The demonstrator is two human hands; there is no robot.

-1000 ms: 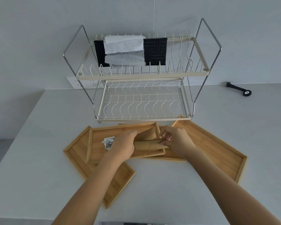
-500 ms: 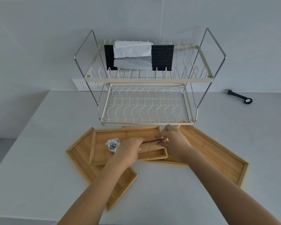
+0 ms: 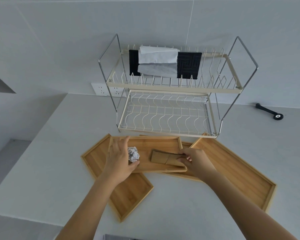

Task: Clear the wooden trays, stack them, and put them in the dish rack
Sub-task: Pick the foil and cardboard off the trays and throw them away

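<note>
Several wooden trays lie overlapped on the white counter before the two-tier dish rack (image 3: 164, 130). The top tray (image 3: 156, 142) holds a crumpled foil ball (image 3: 134, 154) and folded brown cardboard (image 3: 163, 159). A left tray (image 3: 126, 193) and a large right tray (image 3: 235, 174) lie under it. My left hand (image 3: 119, 160) is spread around the foil ball, fingers apart, thumb under it. My right hand (image 3: 196, 161) pinches the right end of the cardboard.
The rack's upper tier carries a black mat (image 3: 189, 64) and folded white and grey cloths (image 3: 158, 61). A wall socket (image 3: 104, 89) sits behind the rack's left leg. A black handle-like tool (image 3: 268, 112) lies at the counter's far right. The counter's left edge drops off.
My left hand let go of the cardboard and moved left to the foil ball. The cardboard, earlier lifted in both hands, now rests low on the top tray in my right hand.
</note>
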